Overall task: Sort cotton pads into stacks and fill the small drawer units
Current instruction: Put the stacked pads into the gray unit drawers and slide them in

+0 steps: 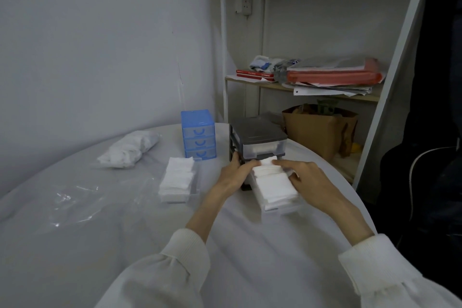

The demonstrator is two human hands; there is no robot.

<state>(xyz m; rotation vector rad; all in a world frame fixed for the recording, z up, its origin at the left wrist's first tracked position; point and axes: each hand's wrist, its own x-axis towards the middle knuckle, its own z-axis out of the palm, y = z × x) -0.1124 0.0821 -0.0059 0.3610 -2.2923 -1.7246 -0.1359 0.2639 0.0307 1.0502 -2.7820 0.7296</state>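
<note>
A grey drawer unit [257,132] stands on the round white table [125,245]. Its clear lower drawer [282,209] is pulled out toward me and packed with square white cotton pads [275,187]. My left hand [237,172] rests on the drawer's left side, its fingers touching the rear pads and its thumb against the unit's frame. My right hand [305,177] lies on the right, fingers pressing the pads at the back. To the left sits another clear drawer of pads [178,180]. A blue drawer unit [198,134] stands behind it, all its drawers shut.
A plastic bag of loose cotton pads [128,149] lies at the far left of the table. Crumpled clear plastic [75,202] covers the left side. Right of the table stands a shelf rack [312,82] with papers, and a brown paper bag [320,127] below it.
</note>
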